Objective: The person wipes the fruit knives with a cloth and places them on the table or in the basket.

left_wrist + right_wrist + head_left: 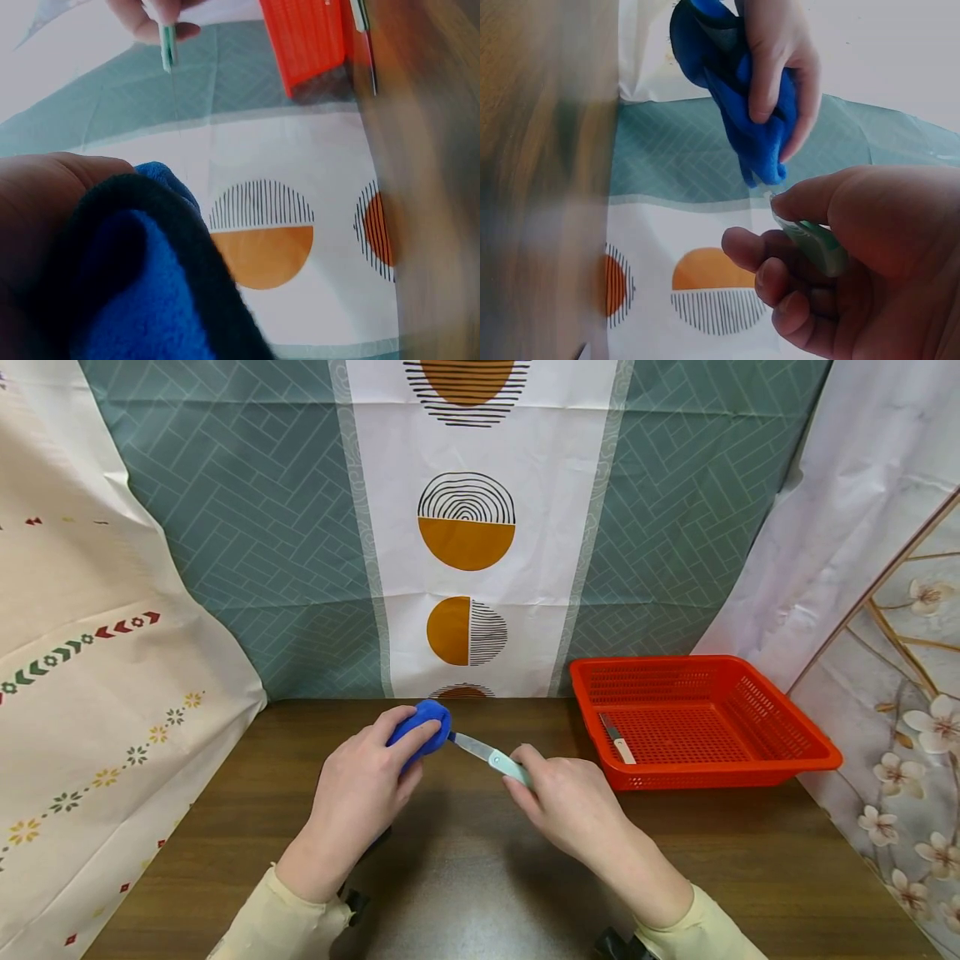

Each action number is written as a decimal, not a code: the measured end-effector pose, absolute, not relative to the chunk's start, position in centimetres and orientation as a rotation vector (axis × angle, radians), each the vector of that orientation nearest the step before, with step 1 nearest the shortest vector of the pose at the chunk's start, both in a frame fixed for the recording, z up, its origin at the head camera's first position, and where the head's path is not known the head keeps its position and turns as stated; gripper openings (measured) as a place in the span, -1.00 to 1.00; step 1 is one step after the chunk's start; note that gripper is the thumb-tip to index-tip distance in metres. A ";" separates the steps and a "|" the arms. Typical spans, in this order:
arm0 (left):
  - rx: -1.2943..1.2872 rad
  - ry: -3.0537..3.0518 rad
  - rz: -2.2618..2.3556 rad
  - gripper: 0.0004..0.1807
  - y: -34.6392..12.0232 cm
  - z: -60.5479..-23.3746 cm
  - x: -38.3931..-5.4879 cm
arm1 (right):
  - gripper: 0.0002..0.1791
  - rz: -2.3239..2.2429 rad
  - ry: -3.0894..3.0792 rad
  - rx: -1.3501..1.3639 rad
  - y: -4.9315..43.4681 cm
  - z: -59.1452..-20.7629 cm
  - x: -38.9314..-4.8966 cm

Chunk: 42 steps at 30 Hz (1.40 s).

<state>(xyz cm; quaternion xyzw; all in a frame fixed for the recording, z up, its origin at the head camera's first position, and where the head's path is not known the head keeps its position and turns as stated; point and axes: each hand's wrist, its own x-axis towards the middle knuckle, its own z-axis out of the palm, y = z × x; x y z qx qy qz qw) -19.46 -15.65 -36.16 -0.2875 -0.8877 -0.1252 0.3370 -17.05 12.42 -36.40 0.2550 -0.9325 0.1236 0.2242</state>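
My left hand [360,777] grips a bunched blue cloth [429,727]. A dark border runs along the cloth [161,300], large in the left wrist view. My right hand [566,793] holds a knife by its pale green handle [508,767]. The knife's blade [472,746] points left toward the cloth, its tip at or just beside the cloth's edge. In the right wrist view, thumb and fingers close round the handle [821,247], and the cloth [761,135] hangs from the other hand. The cloth hides much of the left palm.
A red plastic basket [712,766] stands at the back right of the brown wooden table [247,827]. Inside it lies another knife [621,745] with a whitish handle. Patterned fabric [262,527] hangs behind the table and along both sides.
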 end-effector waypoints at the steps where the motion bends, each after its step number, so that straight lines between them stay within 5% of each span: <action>1: -0.758 -2.306 -0.327 -0.41 -15.5 -36.1 -19.3 | -0.77 0.339 -2.578 0.703 12.4 -36.4 -17.1; 42: -0.935 -2.181 -0.328 -0.46 -12.7 -37.1 -17.8 | -0.72 0.393 -2.637 0.708 12.3 -36.5 -17.2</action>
